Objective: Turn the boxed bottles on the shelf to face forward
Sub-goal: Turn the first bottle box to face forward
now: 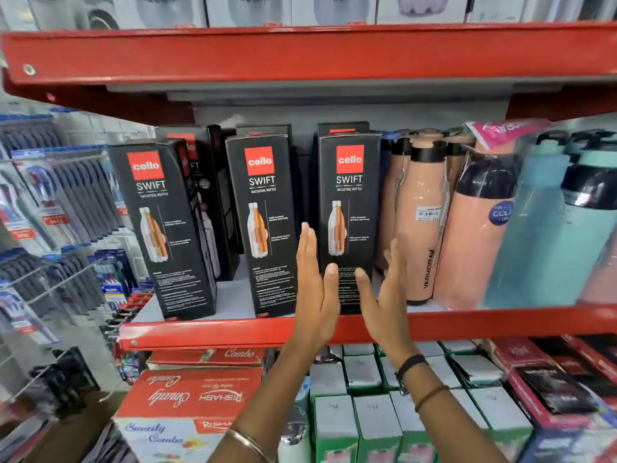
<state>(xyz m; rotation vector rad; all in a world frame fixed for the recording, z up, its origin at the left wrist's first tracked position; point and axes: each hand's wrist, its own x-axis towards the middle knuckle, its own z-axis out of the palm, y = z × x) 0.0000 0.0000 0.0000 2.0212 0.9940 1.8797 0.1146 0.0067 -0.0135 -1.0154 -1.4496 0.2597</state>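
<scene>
Three black Cello Swift boxed bottles stand along the front of the red shelf (213,329). The left box (163,235) is turned at an angle and shows a side panel. The middle box (265,225) and the right box (350,208) show their printed fronts. More black boxes (200,142) stand behind them. My left hand (315,289) lies flat against the right box's left side with its thumb on the front. My right hand (384,295) presses the box's right side, thumb also on the front. The box stands on the shelf between my palms.
Peach bottles (420,222) stand close to the right of the held box, with teal bottles (541,235) beyond them. A red upper shelf (300,55) hangs overhead. Below are red combo boxes (187,396) and green-white boxes (360,416). Toothbrush racks (50,202) are at left.
</scene>
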